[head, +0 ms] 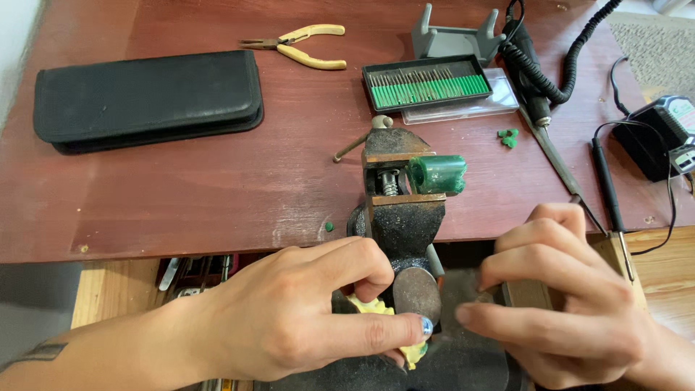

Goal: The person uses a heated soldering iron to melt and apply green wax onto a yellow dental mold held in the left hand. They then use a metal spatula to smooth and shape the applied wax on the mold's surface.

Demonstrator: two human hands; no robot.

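Observation:
A small black bench vise (402, 210) is clamped at the near edge of the red-brown table (217, 181), with a green cylindrical block (438, 174) gripped in its jaws. My left hand (304, 318) is below the vise, fingers closed around a yellow knob-like part (376, 308) next to a round dark metal disc (418, 292). My right hand (572, 289) is at the right of the disc, fingers curled against a dark flat piece (463, 289); what it grips is partly hidden.
A black zip case (148, 98) lies far left. Yellow-handled pliers (304, 45), a tray of green-shank burs (427, 82), a grey stand (456, 38), a rotary handpiece with coiled cord (536, 72), green bits (509, 137), thin tools (608, 195) and a black power unit (651, 137) sit further back.

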